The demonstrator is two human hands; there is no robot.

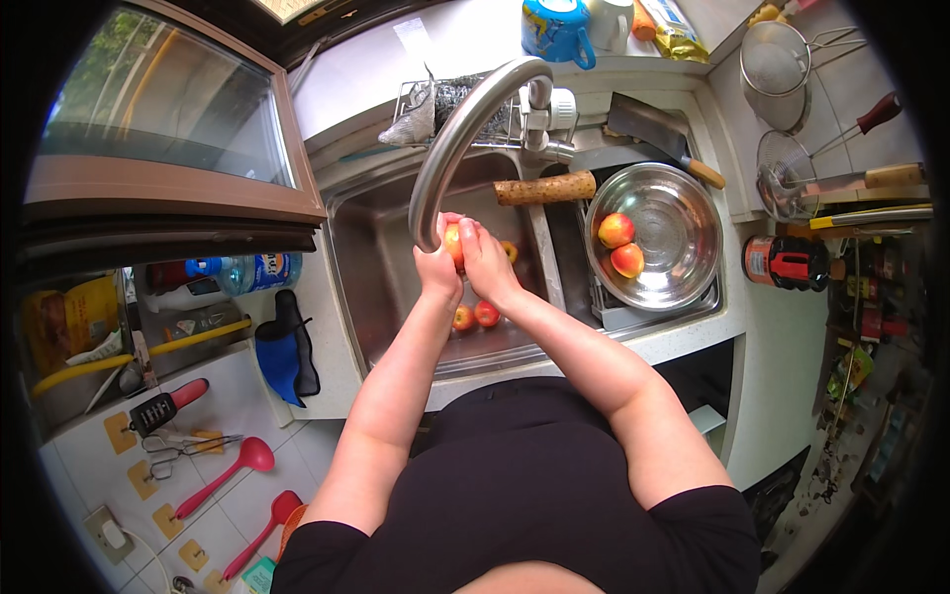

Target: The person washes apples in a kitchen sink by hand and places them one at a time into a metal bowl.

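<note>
Both hands meet around one red-and-yellow apple [453,245] under the mouth of the curved metal faucet [475,122], above the left basin of a steel sink [386,245]. My left hand [438,269] clasps it from the left and my right hand [484,260] from the right. Part of another yellowish fruit [510,251] shows behind the right fingers. Lower in the basin lie two more apples, one [463,318] beside the other [487,313]. A steel bowl [694,237] over the right basin holds two apples [616,230]. Whether water runs cannot be told.
A thick brown root vegetable [545,188] lies across the sink divider. A cleaver [649,130] rests behind the bowl, its wooden handle toward the right. Behind the faucet stands a wire rack [512,134]; mugs [557,30] are on the ledge. An open window [171,111] juts in at left.
</note>
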